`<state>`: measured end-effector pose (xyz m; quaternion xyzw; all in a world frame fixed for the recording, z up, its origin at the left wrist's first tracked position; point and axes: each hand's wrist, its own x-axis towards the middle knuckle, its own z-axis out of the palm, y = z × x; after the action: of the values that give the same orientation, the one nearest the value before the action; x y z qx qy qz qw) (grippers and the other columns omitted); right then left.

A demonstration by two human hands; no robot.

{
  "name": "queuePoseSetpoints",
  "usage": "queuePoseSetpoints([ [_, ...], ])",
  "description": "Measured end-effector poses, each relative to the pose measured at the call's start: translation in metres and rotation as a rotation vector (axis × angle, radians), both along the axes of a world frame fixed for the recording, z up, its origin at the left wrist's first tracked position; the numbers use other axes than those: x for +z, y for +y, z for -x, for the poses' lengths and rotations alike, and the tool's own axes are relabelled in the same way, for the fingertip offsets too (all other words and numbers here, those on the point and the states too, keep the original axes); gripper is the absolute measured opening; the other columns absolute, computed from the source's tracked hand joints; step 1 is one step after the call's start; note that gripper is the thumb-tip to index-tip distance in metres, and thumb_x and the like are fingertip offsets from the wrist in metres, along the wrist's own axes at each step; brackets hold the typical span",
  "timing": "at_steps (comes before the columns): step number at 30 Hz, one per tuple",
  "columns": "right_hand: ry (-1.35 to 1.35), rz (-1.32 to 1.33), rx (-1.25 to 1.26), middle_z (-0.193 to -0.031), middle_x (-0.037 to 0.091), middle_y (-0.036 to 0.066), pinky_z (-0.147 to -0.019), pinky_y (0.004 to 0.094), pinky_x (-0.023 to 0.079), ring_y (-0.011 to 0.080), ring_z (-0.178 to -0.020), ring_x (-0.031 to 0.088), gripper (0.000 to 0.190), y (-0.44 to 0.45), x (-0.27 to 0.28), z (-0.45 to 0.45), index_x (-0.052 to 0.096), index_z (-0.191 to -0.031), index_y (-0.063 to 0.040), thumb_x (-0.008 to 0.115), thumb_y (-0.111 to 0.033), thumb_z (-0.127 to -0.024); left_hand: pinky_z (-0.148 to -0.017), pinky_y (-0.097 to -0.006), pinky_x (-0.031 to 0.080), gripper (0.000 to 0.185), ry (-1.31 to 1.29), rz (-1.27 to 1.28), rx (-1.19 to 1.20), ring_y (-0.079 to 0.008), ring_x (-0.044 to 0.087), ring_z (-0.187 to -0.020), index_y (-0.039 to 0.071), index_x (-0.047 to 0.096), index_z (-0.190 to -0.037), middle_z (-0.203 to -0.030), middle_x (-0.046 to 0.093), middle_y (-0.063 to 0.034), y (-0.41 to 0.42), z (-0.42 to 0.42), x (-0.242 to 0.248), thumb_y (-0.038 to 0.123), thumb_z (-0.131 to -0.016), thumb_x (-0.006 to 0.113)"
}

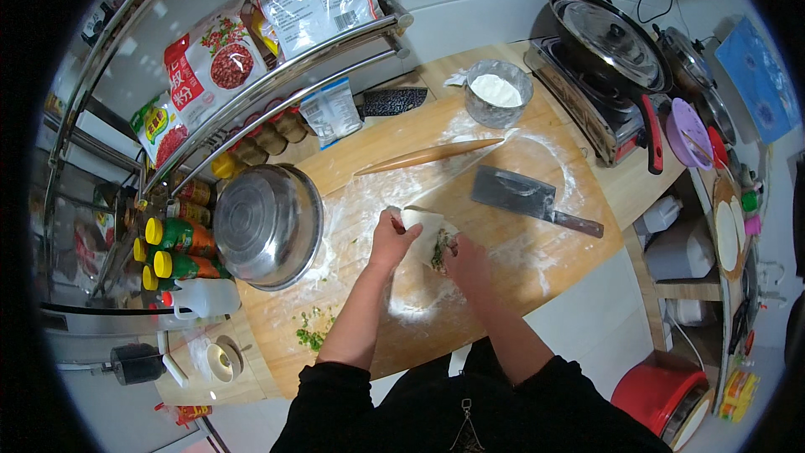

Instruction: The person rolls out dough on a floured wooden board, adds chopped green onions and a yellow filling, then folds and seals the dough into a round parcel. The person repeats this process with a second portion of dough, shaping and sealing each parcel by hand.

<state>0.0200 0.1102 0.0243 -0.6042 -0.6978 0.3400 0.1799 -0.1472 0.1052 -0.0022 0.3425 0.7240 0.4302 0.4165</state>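
Note:
Between my two hands is a piece of pale rolled dough [422,228], with a green-flecked filling [440,250] showing at its right side. My left hand [391,240] grips the dough's left edge between thumb and fingers. At the right edge, by the filling, the fingers of my right hand [466,262] pinch the dough; their tips are partly hidden. Both hands are over a floured wooden board [352,226]. A cleaver [514,191] lies flat to the right, its handle pointing right. Beyond the hands rests a tapered wooden rolling pin [427,156].
An upturned metal basin [267,226] covers the board's left side, near chopped green onion [312,329]. A metal bowl of flour [497,92] stands at the back. Rightward, a lidded frying pan [613,41] sits on a portable stove [575,97]. A metal rack [295,50] overhangs the back left.

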Motion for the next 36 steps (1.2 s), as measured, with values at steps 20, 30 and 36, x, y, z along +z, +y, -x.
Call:
queuePoseSetpoints([
  [20, 0.009, -0.056, 0.245, -0.074, 0.062, 0.018, -0.067, 0.0419, 0.048, 0.0341, -0.072, 0.061, 0.02, 0.009, 0.005, -0.003, 0.063, -0.081, -0.002, 0.064, -0.021, -0.074, -0.064, -0.0267, 0.046, 0.036, -0.016, -0.007, -0.03, -0.0123, 0.051, -0.068, 0.006, 0.043, -0.085, -0.076, 0.054, -0.0045, 0.002, -0.001, 0.007, 0.015, -0.071, 0.075],
  [30, -0.01, 0.073, -0.103, -0.076, 0.064, 0.017, -0.065, 0.0363, 0.048, 0.0276, -0.07, 0.062, 0.024, -0.01, -0.018, -0.049, 0.065, -0.087, 0.001, 0.065, -0.02, -0.075, -0.067, -0.0288, 0.048, 0.042, -0.041, 0.031, -0.038, -0.0168, 0.057, -0.072, 0.0, 0.051, -0.094, -0.082, 0.06, -0.0086, 0.004, 0.004, -0.002, 0.02, -0.068, 0.077],
  [36, 0.195, 0.408, -0.126, -0.062, 0.061, 0.007, -0.051, 0.0295, 0.046, 0.015, -0.054, 0.057, 0.029, -0.011, -0.024, -0.042, 0.065, -0.082, 0.004, 0.068, -0.023, -0.073, -0.067, -0.0293, 0.048, 0.043, -0.03, 0.09, -0.135, -0.0174, 0.059, -0.074, -0.002, 0.053, -0.093, -0.083, 0.062, -0.0097, 0.013, 0.001, 0.004, 0.019, -0.066, 0.078],
])
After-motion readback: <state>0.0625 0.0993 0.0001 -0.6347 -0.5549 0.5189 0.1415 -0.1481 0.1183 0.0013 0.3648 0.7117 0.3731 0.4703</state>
